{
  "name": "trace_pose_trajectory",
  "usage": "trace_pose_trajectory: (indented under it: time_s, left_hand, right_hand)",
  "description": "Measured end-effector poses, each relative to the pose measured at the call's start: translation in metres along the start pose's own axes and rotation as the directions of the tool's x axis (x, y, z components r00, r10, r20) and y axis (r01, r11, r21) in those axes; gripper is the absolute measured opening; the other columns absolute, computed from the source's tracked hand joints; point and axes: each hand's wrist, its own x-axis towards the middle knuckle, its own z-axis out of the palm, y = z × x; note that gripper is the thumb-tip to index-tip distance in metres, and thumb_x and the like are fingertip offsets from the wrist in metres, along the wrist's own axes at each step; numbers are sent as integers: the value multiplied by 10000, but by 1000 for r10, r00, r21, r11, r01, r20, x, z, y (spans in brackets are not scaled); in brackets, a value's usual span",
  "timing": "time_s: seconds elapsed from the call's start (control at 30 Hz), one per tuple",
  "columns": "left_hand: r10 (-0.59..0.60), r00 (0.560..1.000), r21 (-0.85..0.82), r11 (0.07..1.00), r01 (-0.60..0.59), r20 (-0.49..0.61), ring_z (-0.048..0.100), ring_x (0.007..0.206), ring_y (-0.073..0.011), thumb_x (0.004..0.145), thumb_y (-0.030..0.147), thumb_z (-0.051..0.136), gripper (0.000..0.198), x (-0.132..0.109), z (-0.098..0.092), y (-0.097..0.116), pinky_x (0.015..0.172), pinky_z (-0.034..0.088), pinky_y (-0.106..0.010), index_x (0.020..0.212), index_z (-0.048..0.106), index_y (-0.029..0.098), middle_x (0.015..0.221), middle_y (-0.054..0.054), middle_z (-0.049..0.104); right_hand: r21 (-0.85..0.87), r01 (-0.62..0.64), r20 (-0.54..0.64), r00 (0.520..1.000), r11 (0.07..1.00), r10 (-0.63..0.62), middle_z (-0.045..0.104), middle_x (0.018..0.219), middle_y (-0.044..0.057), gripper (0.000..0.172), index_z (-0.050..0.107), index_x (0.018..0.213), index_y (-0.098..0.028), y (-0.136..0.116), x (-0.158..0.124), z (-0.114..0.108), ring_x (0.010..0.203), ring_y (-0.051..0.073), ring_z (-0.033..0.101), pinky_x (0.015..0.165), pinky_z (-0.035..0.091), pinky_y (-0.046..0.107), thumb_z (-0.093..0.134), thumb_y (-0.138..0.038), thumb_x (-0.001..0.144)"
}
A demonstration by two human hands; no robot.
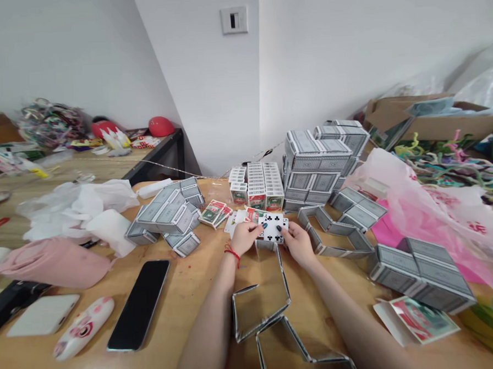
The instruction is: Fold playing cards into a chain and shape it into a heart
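Between my two hands are playing cards [273,229], face up, with club pips showing. My left hand [247,237], with a red string at the wrist, pinches their left side. On the right side, my right hand [295,240] grips the cards with thumb and fingers. Just below them stands a folded-card frame [283,270], its thin walls upright on the table; whether the cards touch it I cannot tell. Nearer to me is another zigzag card frame [298,336]. Behind my left hand lie loose cards [234,221] and flat red-and-green card boxes [215,212].
Stacked card boxes [257,184] stand at the back beside a tall block structure of cards [315,164]. Further card structures sit left [165,213] and right [420,274]. A phone [139,306], an oval patterned case [84,328] and a pink pouch [56,263] lie left.
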Motion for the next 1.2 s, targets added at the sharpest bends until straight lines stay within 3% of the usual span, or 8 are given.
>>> trace_pose_trajectory:
  time_s: [0.17,0.83,1.2]
  left_hand:
    - [3,1000,-18,1000,-3,7,265,486,-69,724,453,460,430,-1,-1,3,475,213,-212,451,336,145,461,46,261]
    - [9,1000,15,1000,-9,16,244,494,-62,734,432,440,418,0,1,4,475,199,-206,456,327,140,473,48,247]
    - [32,999,26,999,-32,20,253,487,-59,746,434,441,433,0,1,1,472,194,-206,454,321,138,470,50,250]
  right_hand:
    - [-71,34,-32,999,997,-37,634,744,61,324,551,780,-174,6,2,-2,695,196,573,594,454,287,548,-482,681]
    - [89,-24,51,999,996,19,664,850,72,327,564,853,-159,5,5,-7,772,200,616,702,481,315,603,-421,662]
    - [195,-98,65,994,976,87,672,842,53,304,576,879,-160,10,7,-7,703,168,622,632,484,271,625,-361,657]
